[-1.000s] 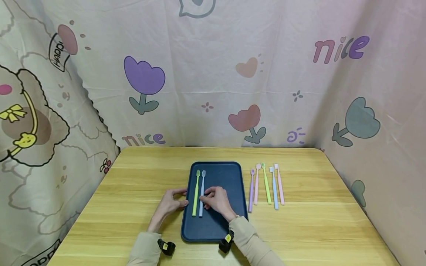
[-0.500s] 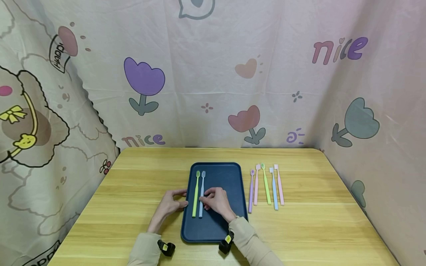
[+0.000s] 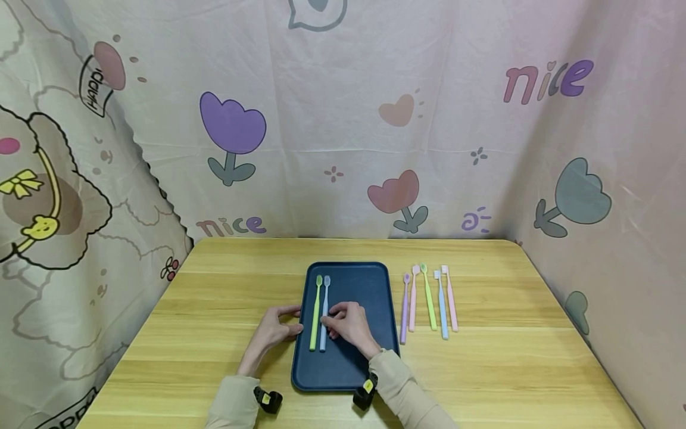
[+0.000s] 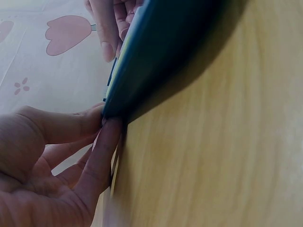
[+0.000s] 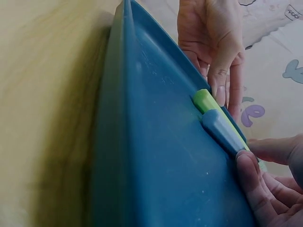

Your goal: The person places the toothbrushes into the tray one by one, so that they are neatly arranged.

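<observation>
A dark blue tray [image 3: 356,363] lies on the wooden table with a green toothbrush [image 3: 315,316] and a light blue toothbrush [image 3: 324,341] side by side in its left part. My right hand [image 3: 351,325] pinches the light blue toothbrush's handle between thumb and fingers. In the right wrist view the blue handle end [image 5: 220,130] lies right beside the green one [image 5: 204,98]. At the tray's left rim, my left hand [image 3: 273,328] holds the edge with thumb and fingers. The left wrist view shows these fingertips at the rim, close to the tabletop.
Right of the tray lies a loose row of toothbrushes: a purple one [image 3: 404,310], a pink one [image 3: 413,301], a green one [image 3: 429,301], a blue one [image 3: 442,310] and another pink one [image 3: 451,301]. A printed curtain [image 3: 321,119] hangs behind the table [image 3: 509,357].
The light blue toothbrush's head has tilted very slightly to the left, towards the green one. Both hands stay where they were.
</observation>
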Demonstrator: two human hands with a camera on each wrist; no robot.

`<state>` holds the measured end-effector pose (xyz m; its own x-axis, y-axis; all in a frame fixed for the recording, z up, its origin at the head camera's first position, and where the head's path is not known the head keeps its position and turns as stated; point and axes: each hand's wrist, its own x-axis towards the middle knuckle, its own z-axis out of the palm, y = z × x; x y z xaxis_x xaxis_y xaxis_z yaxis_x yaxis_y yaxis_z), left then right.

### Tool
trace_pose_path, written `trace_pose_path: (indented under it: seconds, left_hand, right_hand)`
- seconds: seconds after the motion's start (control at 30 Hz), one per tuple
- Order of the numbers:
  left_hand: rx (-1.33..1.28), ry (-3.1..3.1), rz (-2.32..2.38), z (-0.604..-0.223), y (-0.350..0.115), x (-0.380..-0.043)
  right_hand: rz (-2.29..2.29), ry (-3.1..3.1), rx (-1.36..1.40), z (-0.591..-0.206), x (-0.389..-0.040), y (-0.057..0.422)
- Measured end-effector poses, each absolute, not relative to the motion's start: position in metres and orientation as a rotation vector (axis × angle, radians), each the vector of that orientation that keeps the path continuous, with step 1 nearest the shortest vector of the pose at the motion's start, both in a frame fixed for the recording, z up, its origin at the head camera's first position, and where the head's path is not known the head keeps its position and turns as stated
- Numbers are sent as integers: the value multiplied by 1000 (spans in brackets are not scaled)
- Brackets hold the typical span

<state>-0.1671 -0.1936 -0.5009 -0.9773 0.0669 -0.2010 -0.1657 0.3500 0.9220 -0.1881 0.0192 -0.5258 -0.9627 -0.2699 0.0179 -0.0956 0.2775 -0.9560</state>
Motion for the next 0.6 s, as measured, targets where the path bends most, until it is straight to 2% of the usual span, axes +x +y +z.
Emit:
trace_pose_path:
  seconds: [0.33,0.6]
  left_hand:
    - [-28,2377,1691,-501,-195,-168]
    - [-73,2396,1685,-502,-194,-168]
  right_hand:
    - [-1795,2354,-388,-525,-187,25]
    - [-1786,2383,-447,-516,-186,54]
